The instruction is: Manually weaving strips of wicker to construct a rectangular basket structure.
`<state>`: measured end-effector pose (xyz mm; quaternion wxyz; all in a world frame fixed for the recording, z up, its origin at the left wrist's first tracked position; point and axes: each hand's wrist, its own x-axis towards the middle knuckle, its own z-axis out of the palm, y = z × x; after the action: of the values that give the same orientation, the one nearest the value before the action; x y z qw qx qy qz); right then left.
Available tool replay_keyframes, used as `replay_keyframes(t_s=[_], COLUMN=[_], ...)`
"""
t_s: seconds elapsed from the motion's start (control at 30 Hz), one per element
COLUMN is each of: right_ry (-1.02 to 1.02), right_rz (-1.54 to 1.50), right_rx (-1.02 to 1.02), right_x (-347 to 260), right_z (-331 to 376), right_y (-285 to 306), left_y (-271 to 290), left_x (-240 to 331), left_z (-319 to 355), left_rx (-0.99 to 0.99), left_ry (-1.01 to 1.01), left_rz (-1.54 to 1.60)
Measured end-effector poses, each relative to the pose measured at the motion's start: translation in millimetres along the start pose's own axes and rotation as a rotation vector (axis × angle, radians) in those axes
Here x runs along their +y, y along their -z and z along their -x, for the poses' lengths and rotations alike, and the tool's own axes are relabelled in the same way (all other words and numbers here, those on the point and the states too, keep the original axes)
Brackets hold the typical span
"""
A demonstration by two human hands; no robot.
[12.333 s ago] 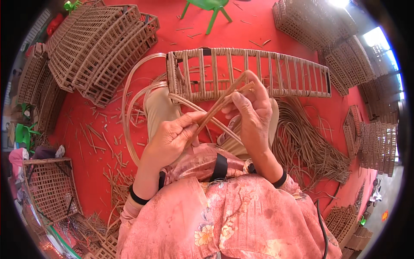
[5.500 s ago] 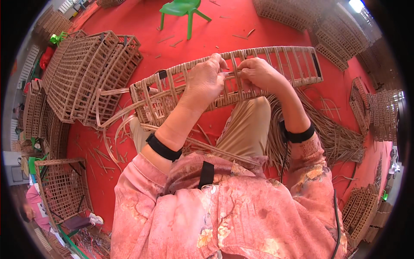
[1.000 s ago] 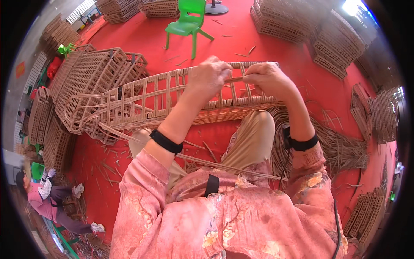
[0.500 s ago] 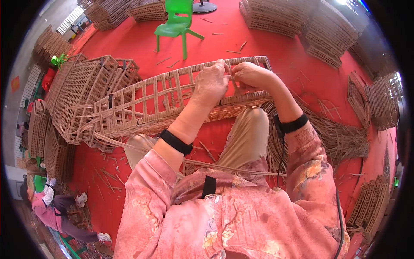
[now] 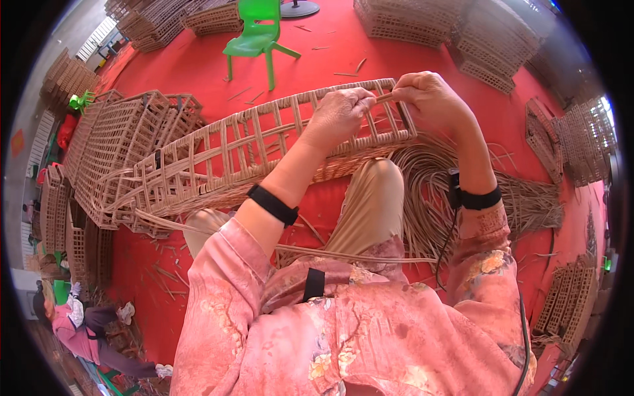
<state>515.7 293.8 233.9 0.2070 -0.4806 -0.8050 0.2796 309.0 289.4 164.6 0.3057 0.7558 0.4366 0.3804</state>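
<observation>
A long wicker frame (image 5: 232, 177), woven of brown strands with an open lattice top, slants across in front of my knees. My left hand (image 5: 338, 117) is closed at its far rim near the right end, pinching a short stretch of wicker strand (image 5: 384, 98). Thumb and fingers of my right hand (image 5: 430, 96) pinch the same strand, just above the frame's right end corner. Between the two hands the strand looks taut. My left fingertips partly hide where it meets the rim.
A heap of loose wicker strands (image 5: 436, 191) lies right of my knee. Unfinished woven frames (image 5: 125, 148) lean at the left. A green chair (image 5: 256, 41) stands beyond, and stacked woven baskets (image 5: 409, 23) line the back. Another person (image 5: 82, 330) sits at the lower left.
My right hand has moved right and up from inside the lattice to beyond the frame's end, drawing the strand. My left hand has shifted slightly right along the rim.
</observation>
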Motion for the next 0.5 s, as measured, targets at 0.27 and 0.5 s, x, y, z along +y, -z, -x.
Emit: replay_keyframes(t_s=[0.27, 0.5], right_ry=[-0.288, -0.413], right_rz=[-0.128, -0.33], right_rx=[0.079, -0.285], right_x=[35.5, 46.3], right_z=[-8.2, -18.0], right_y=[-18.6, -11.4], left_y=[-17.7, -25.0], left_x=[10.4, 15.7], left_z=[0.0, -6.1], left_rx=[0.27, 0.151], left_ry=[0.201, 0.269], left_rz=[-0.056, -0.204])
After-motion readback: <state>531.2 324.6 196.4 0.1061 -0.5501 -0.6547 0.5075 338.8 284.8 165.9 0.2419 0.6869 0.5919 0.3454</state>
